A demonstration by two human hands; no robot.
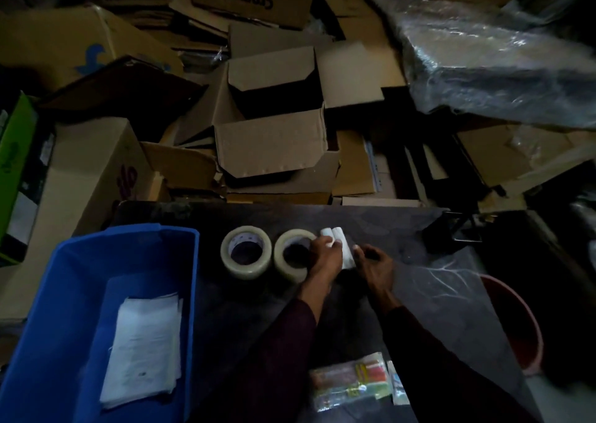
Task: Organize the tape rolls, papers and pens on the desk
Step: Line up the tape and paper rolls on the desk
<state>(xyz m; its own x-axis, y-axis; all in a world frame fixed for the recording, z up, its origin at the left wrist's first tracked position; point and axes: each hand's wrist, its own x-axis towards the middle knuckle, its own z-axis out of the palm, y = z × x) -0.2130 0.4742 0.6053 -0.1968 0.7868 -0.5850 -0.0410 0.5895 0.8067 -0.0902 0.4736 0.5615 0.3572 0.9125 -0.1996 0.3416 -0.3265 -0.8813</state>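
Observation:
Two clear tape rolls lie flat side by side on the dark desk (403, 261): the left roll (245, 253) and the right roll (292, 253). Just right of them lie white paper rolls (340, 242). My left hand (325, 255) rests across the right tape roll's edge with its fingertips on the white rolls. My right hand (374, 263) is beside the white rolls, fingers curled, thumb near them. A clear packet of coloured pens (350, 379) lies at the desk's near edge. A stack of white papers (145, 348) lies inside the blue bin (74, 293).
Many cardboard boxes (274, 132) are piled behind the desk. A plastic-wrapped bundle (490, 55) sits at the back right. A red bucket (519, 322) stands right of the desk. A small dark object (451, 232) sits at the desk's far right corner.

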